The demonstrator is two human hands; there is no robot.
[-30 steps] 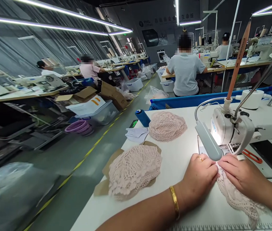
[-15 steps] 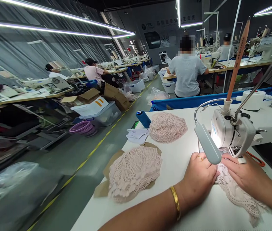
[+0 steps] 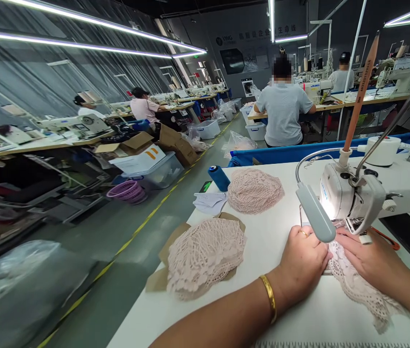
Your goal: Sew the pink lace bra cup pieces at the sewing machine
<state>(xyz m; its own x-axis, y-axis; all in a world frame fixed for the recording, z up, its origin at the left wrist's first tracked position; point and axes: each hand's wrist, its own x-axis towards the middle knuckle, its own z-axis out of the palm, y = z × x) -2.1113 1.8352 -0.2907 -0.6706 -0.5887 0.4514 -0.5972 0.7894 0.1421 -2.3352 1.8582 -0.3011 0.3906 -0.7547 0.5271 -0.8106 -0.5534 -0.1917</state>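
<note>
My left hand [image 3: 303, 268] lies on the white table with its fingers curled down onto the near end of a pale pink lace piece [image 3: 357, 285]. A ring and a gold bangle show on that arm. My right hand [image 3: 368, 258] presses flat on the same lace just right of the needle area. Both hands sit under the head of the white sewing machine [image 3: 350, 195], whose grey lamp [image 3: 315, 220] hangs over my left knuckles. The fingertips of both hands are partly hidden by the lamp and machine.
Two stacks of pink lace [image 3: 205, 256] [image 3: 255, 191] lie on the left of the table, the nearer on brown card. A blue thread cone [image 3: 218, 178] and white papers [image 3: 210, 201] sit at the far left edge. Red-handled scissors [image 3: 384, 238] lie right of the machine. Other people sew at benches beyond.
The lace has fed a little further under the machine and both hands have crept forward with it. The view has shifted slightly.
</note>
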